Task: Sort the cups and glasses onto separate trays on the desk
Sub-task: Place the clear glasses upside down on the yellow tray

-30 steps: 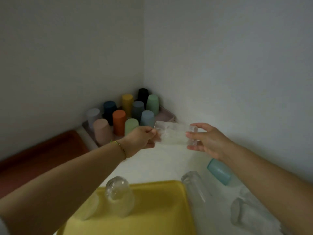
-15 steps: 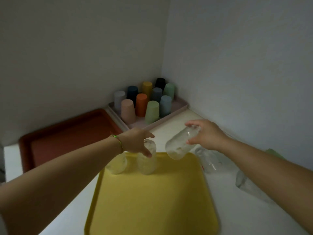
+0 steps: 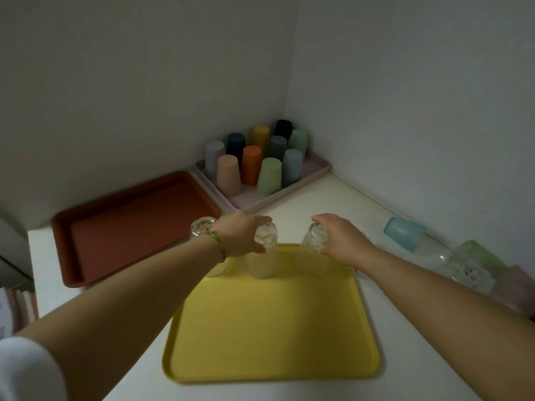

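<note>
The right-hand glass (image 3: 310, 251) stands mouth down at the far edge of the yellow tray (image 3: 269, 328), near its far right corner. My right hand (image 3: 341, 241) grips it, fingers curled round the upturned base. I cannot tell whether its rim has met the tray yet.

Just beside it is the middle glass (image 3: 262, 263), also inverted, which my left hand (image 3: 237, 235) clasps from above. A third glass (image 3: 202, 227) shows behind my left wrist.

I judge these light, rigid, smooth and breakable. So I hold the wall near the thick base, not the thin rim, and set them down softly.

More clear glasses (image 3: 463, 270) lie along the desk's right edge by a blue cup (image 3: 404, 233). Coloured cups (image 3: 250, 166) fill the pink tray (image 3: 289, 195) in the far corner.
</note>
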